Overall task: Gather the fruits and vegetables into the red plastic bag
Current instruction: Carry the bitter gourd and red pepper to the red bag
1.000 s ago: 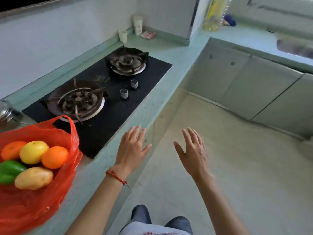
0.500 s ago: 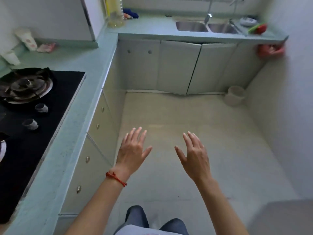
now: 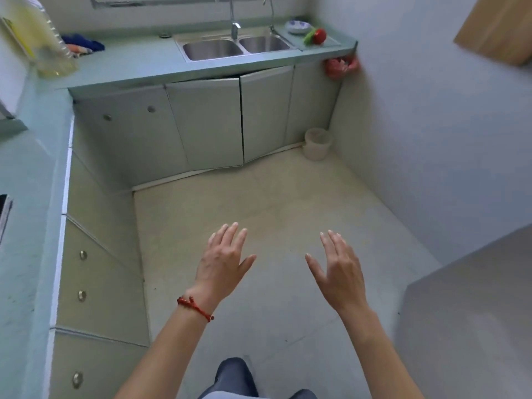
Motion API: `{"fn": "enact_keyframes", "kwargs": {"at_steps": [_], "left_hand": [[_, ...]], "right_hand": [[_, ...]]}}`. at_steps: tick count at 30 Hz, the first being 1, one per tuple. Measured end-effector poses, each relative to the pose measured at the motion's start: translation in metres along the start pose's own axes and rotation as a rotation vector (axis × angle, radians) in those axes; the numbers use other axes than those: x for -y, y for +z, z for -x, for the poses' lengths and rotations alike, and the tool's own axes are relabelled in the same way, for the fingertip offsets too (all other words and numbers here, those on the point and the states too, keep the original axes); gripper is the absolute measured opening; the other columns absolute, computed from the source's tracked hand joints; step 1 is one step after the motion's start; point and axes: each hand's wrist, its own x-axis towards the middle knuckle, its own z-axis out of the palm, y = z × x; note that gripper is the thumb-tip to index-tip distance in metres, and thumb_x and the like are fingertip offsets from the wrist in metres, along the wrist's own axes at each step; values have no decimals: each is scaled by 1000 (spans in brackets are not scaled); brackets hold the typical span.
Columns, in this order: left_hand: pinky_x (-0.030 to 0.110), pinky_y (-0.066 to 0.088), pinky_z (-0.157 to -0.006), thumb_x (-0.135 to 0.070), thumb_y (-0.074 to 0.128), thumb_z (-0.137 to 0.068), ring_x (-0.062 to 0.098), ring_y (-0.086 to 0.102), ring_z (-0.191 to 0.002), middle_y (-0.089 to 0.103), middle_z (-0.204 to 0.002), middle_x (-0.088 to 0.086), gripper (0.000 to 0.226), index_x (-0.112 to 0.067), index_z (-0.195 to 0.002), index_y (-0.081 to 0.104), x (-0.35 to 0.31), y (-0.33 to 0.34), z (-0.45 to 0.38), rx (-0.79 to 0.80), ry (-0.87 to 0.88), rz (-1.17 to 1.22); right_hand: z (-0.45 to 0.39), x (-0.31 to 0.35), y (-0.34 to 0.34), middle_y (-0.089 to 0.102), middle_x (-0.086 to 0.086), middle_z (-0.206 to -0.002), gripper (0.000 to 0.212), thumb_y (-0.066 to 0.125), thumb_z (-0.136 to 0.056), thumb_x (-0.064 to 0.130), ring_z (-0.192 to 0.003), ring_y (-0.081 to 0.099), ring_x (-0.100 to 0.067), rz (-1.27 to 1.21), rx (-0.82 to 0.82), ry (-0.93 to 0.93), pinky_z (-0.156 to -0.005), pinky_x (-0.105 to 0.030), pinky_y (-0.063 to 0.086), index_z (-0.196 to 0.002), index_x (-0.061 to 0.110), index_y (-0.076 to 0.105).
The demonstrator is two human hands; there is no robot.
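Observation:
Both of my hands are held out in front of me over the kitchen floor, fingers spread and holding nothing: my left hand [image 3: 224,260] with a red string at the wrist, my right hand [image 3: 339,269] beside it. Far off, on the draining board right of the sink, lie a red tomato [image 3: 319,36] and a green vegetable [image 3: 309,37]. A red plastic bag [image 3: 341,66] hangs below that counter corner. The bag filled with fruit by the stove is out of view.
A double steel sink [image 3: 236,47] sits in the far counter [image 3: 138,64], with a white bowl [image 3: 298,26] behind the tomato. A big oil bottle [image 3: 43,44] stands at the left corner. A pale bucket [image 3: 316,144] sits on the floor by the right wall. Cabinets line the left side.
My view has swung right, away from the stove and the filled red bag, to face the sink counter. My hands have stayed open in front of me.

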Motion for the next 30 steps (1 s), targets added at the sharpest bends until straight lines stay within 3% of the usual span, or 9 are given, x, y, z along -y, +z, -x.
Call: {"fn": "enact_keyframes", "kwargs": {"at_steps": [5,9,13,21,26,30], "left_hand": [[52,50,-84,-38,60,-72,40,61,-106,65,-114,21,53,-2,-111,63,23,4,-45,-2,42,9],[52,49,-86,-40,57,-75,40,60,-107,65,-114,21,54,-2,-113,62,37,10,-80,23,67,9],[50,51,-84,-48,38,-79,38,62,-106,66,-114,19,60,-4,-112,63,44,14,-119,68,69,-2],[50,50,-86,-49,36,-80,37,61,-107,65,-115,18,61,-5,-114,62,32,37,-229,58,83,0],[50,49,-87,-50,35,-81,37,61,-108,65,-116,17,61,-6,-114,62,9,51,-319,54,70,-18],[50,49,-88,-54,26,-88,35,60,-110,65,-117,17,66,-7,-115,61,-9,53,-395,43,61,-18]], "right_hand": [[-37,6,9,48,-17,-139,73,27,-83,55,-131,42,-31,-17,-8,45,-106,-40,33,-133,5,47],[-67,10,18,44,-16,-142,70,32,-85,54,-134,38,-30,-2,15,72,-109,-39,29,-135,6,45],[-99,2,23,47,-16,-140,75,23,-84,57,-133,40,-30,24,-3,97,-107,-40,32,-133,6,47],[-203,-37,29,61,-19,-122,61,35,-85,49,-114,58,-34,89,-18,109,-91,-46,47,-118,4,60],[-291,-73,25,63,-17,-120,73,12,-94,56,-111,61,-32,128,19,51,-88,-45,50,-116,7,61],[-367,-105,17,63,-16,-120,74,10,-94,56,-112,60,-31,126,-4,12,-88,-44,50,-117,7,61]]}}
